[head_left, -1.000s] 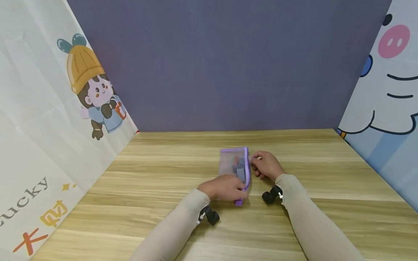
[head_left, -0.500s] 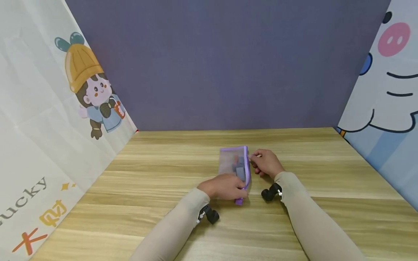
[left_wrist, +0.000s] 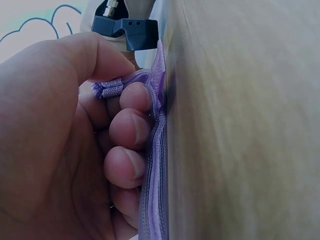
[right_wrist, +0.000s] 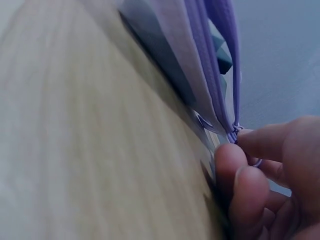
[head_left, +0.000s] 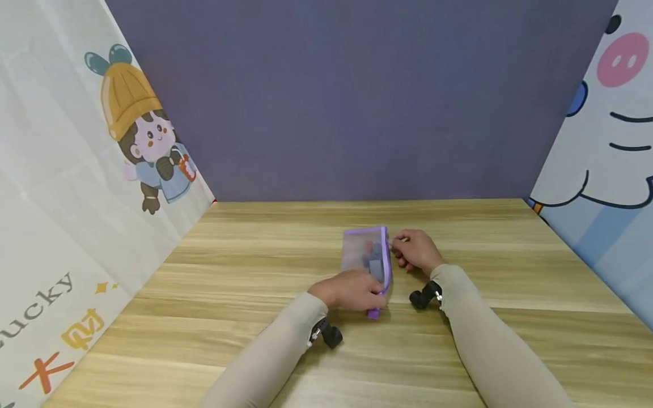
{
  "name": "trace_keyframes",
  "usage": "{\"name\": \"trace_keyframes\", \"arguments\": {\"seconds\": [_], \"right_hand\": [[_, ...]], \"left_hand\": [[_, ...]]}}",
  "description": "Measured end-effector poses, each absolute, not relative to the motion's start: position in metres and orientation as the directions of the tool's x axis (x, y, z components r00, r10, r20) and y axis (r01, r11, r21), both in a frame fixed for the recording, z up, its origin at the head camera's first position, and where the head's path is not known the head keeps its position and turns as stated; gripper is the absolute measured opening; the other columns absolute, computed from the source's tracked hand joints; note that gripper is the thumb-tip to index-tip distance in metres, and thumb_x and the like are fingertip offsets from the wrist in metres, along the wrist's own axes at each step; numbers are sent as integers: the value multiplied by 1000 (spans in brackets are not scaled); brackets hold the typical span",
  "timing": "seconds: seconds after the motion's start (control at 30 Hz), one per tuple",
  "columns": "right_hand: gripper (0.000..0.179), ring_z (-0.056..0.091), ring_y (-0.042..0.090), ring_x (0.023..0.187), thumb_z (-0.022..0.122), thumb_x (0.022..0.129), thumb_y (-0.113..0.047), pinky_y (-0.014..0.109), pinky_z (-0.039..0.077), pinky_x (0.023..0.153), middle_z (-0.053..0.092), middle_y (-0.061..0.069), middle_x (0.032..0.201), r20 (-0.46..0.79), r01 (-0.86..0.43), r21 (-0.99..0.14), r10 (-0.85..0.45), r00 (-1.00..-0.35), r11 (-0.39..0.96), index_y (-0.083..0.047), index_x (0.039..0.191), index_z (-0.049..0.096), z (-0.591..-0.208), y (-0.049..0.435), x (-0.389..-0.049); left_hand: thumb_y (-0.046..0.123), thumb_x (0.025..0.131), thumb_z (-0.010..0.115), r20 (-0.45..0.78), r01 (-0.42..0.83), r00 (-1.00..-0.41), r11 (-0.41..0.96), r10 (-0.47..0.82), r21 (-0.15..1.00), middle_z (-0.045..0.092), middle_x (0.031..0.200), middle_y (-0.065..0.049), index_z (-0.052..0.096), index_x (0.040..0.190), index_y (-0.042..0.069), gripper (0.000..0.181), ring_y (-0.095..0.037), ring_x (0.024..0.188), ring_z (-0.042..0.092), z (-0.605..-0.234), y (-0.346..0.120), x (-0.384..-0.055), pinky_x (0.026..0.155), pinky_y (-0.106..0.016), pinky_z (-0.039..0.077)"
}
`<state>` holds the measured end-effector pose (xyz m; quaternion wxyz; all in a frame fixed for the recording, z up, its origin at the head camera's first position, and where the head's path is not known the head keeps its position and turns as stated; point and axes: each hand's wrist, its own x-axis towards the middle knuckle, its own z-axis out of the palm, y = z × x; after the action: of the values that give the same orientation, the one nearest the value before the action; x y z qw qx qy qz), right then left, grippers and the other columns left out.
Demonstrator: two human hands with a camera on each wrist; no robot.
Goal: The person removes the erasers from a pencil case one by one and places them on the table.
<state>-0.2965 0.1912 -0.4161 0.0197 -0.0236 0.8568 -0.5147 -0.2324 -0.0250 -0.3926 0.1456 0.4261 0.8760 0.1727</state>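
The pouch (head_left: 354, 249) lies on the table (head_left: 245, 249), dark blocks (head_left: 375, 267) showing through its mesh. Both forearms slant forward and converge. The left hand (head_left: 349, 290), back upward, reaches across the near end, its grip pinching the purple tab (left_wrist: 107, 89). The right hand (head_left: 415, 249) bends inward with curled fingers, its grip pinching the zip's cord (right_wrist: 234, 135) with 1 thumb and forefinger.

Screened-off work spot, room type unclear: wood-grain table (head_left: 245, 266), grey-blue back panel (head_left: 331, 102), cartoon-printed side sheets (head_left: 56, 187).
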Motion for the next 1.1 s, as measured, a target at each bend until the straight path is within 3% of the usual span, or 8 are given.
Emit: {"name": "trace_keyframes", "arguments": {"seconds": [0.5, 1.1], "right_hand": [[23, 63, 18, 62, 60, 101, -21, 34, 56, 52, 64, 11, 79, -61, -13, -930, -187, -980, 367, 1, 109, 64, -417, 199, -306], [24, 62, 18, 64, 61, 101, -16, 34, 55, 50, 64, 12, 79, -7, -64, -930, -193, -981, 361, 3, 114, 63, -413, 201, -304]], "left_hand": [[29, 94, 55, -114, 703, -593, 582, 797, 410, 39, 54, 10, 43, 62, 20, 36, -4, 49, 32, -392, -28, -231, 47, -22, 29], [29, 93, 55, -87, 726, -590, 575, 802, 377, 38, 55, 10, 41, 61, 20, 36, -4, 50, 32, -392, -25, -232, 48, -21, 28]]}}
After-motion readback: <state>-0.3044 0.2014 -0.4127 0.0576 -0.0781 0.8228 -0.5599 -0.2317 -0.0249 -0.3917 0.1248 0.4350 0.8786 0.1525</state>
